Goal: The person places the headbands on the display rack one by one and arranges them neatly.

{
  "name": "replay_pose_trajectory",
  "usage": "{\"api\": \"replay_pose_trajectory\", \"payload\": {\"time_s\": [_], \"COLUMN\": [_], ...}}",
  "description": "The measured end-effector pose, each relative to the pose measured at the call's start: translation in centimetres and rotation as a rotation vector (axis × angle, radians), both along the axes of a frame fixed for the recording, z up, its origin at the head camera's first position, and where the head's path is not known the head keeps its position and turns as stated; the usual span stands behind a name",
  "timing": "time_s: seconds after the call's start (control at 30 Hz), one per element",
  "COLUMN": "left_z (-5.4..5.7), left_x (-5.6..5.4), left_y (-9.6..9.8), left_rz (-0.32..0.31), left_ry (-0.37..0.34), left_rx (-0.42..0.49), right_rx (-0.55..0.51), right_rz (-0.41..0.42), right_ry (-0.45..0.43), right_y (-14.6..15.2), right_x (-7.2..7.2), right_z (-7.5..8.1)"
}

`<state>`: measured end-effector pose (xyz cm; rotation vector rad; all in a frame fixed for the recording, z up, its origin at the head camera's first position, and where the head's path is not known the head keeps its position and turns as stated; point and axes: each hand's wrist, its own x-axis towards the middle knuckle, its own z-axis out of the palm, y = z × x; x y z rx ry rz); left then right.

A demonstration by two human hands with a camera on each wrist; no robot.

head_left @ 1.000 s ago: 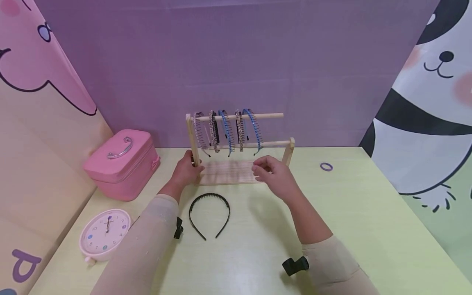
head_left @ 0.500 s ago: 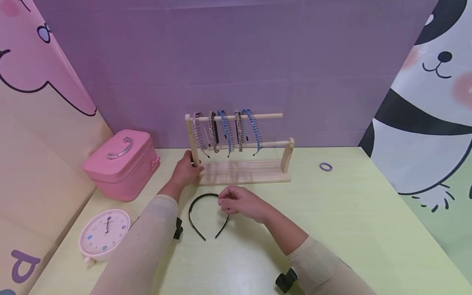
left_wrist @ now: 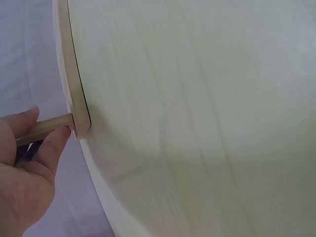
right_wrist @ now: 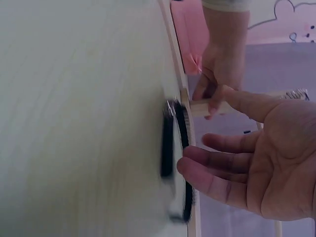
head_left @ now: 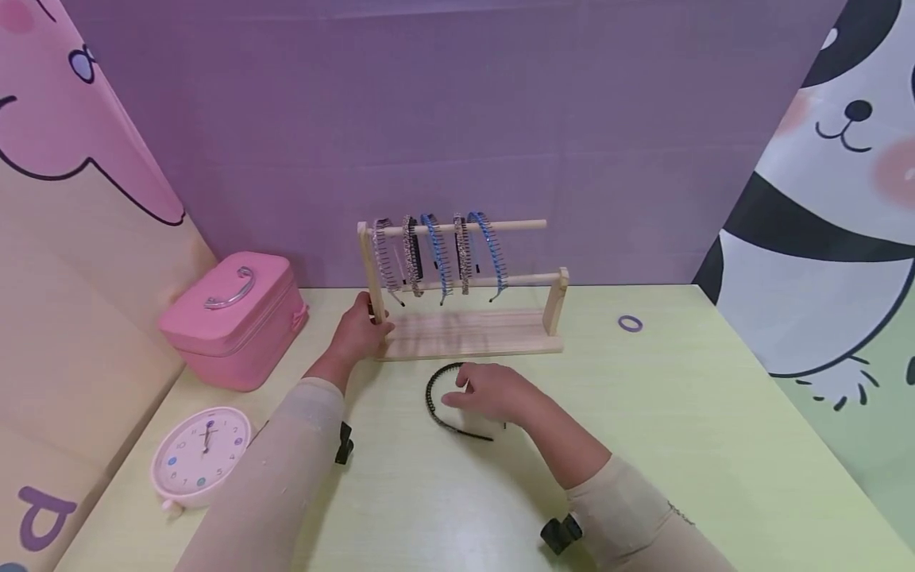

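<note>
My left hand (head_left: 359,330) grips the lower left upright of a wooden rack (head_left: 468,338). In the left wrist view, thumb and fingers pinch that upright (left_wrist: 54,122) just above the base. Several headbands, among them a blue one (head_left: 492,246) and a glittery one (head_left: 412,258), hang from the rack's upper bar. In front of the rack my right hand (head_left: 496,391) is at a black toothed headband (head_left: 430,397), partly covering it. From the right wrist, the fingertips reach the blurred headband (right_wrist: 168,143), while the thumb stands apart from the fingers (right_wrist: 217,185).
A pink case (head_left: 229,318) with a metal handle stands at the left, behind a pink clock (head_left: 193,465). To the right of the rack lies a purple ring (head_left: 631,323). Purple cloth (head_left: 465,103) backs the pale table (head_left: 679,445).
The right hand has come from the rack down to the black headband. The headband has shifted right and turned on the table. My left hand stays on the upright.
</note>
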<state>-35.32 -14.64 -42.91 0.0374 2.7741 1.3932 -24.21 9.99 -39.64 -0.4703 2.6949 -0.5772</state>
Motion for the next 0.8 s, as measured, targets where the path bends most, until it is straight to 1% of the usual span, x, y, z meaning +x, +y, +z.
{"api": "replay_pose_trajectory", "payload": {"time_s": [0.13,0.3,0.47,0.57,0.63,0.7,0.8], "left_z": [0.1,0.0,0.2,0.4,0.5,0.5,0.5], "left_x": [0.0,0.0,0.1,0.1,0.1,0.2,0.3], "left_y": [0.0,-0.1,-0.1,0.0,0.0,0.0,0.1], "left_rz": [0.006,-0.010,-0.009,-0.013,-0.019,-0.017,-0.015], "left_ry": [-0.008,0.001,-0.003,-0.010,-0.007,-0.007,-0.012], "left_rx": [0.009,0.013,0.002,0.004,0.008,0.016,0.022], "right_rx": [0.073,0.112,0.132,0.108,0.065,0.001,-0.101], "right_rz": [0.068,0.068,0.078,0.084,0.078,0.058,0.002], "right_ry": [-0.003,-0.007,-0.054,-0.059,-0.060,-0.081,-0.140], "right_y": [-1.0,-1.9,-1.6,-1.0,-0.5,0.2,1.4], "right_x": [0.3,0.4,0.8,1.1,1.1,1.1,0.9], "right_z": [-0.7,-1.6,-1.4,-0.9,-0.5,0.1,1.1]}}
